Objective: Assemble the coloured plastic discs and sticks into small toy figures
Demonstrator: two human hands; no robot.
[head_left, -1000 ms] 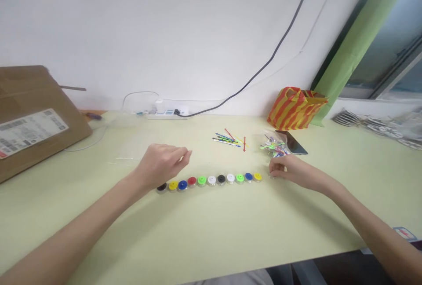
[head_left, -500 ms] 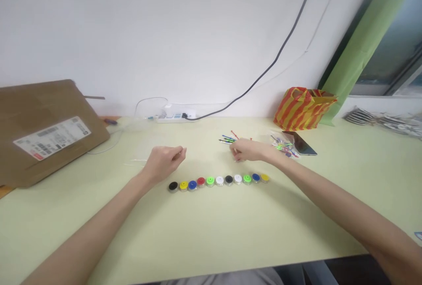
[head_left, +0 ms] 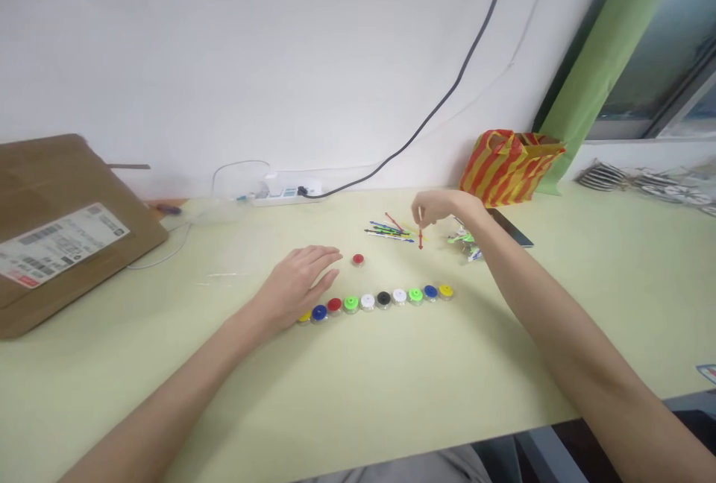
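My left hand [head_left: 302, 282] is open, its fingers stretched to the right over the left end of a row of small round clear pieces with coloured tops [head_left: 368, 302]. It hides the row's left end. A similar red-topped round piece [head_left: 358, 260] stands alone behind the row, just past the left fingertips and apart from them. My right hand [head_left: 439, 207] is raised at the back, its fingers pinched on a thin red stick with arrow-like ends [head_left: 421, 239], which hangs upright. Beside it lies a loose bunch of coloured sticks [head_left: 390, 230].
Right of the bunch lies a pile of coloured pieces [head_left: 465, 243], partly behind my right wrist, by a dark flat tablet-like object [head_left: 512, 229]. A striped bag [head_left: 509, 170], power strip [head_left: 285, 192] and cardboard box [head_left: 67, 215] stand along the back.
My left hand has opened and come over the row's left end. My right hand has risen back and right, now with a red stick. A lone red-topped piece now shows behind the row.
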